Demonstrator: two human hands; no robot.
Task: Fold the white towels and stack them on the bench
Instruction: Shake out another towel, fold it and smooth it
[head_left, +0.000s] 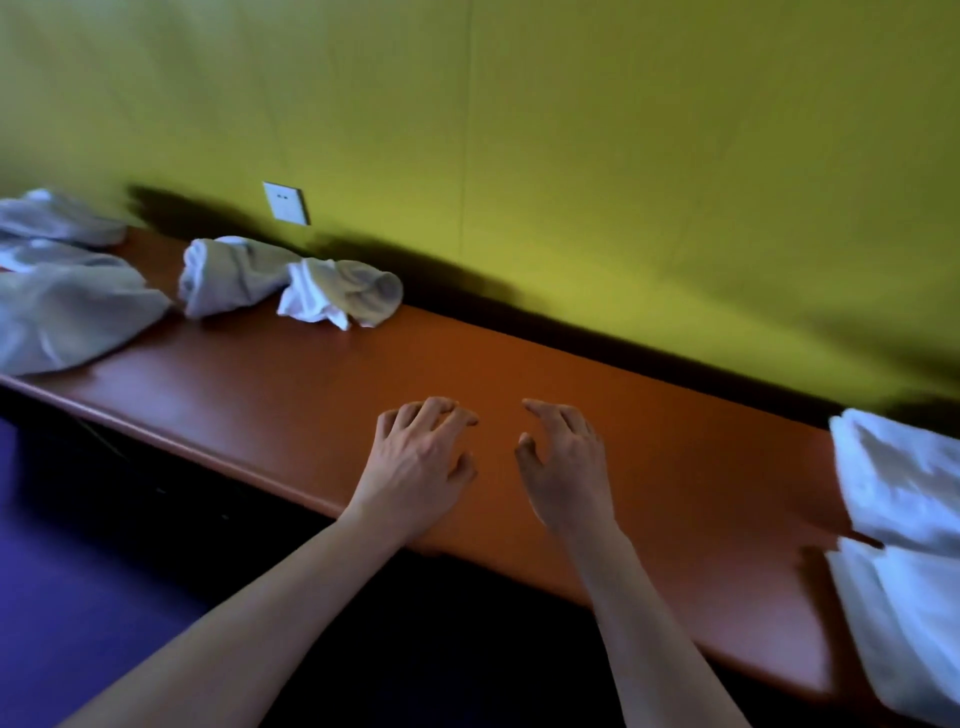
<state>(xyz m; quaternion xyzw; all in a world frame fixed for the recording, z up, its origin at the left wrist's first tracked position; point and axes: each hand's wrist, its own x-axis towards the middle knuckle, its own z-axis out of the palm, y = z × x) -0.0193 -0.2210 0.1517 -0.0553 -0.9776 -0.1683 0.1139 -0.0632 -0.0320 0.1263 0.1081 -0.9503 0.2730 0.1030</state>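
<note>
Grip: left hand (422, 462) and right hand (566, 462) both hang over the bare middle of the bench (291, 395), fingers loosely curled, grasping nothing. Whether the fingertips touch the surface cannot be told.

Towels: a crumpled roll (291, 283) lies far left, near the wall; a looser heap (62, 312) sits at the left edge, with another bundle (57, 218) behind it. All are well apart from the hands. A flatter white stack (904, 499) lies at the right end.

Handling, as judged: soft, light, limp cloth with no stiffness; it will sag and drag. Best taken by pinching two corners of one hem, then shaken flat before folding.

A wall socket (287, 203) sits above the roll.
</note>
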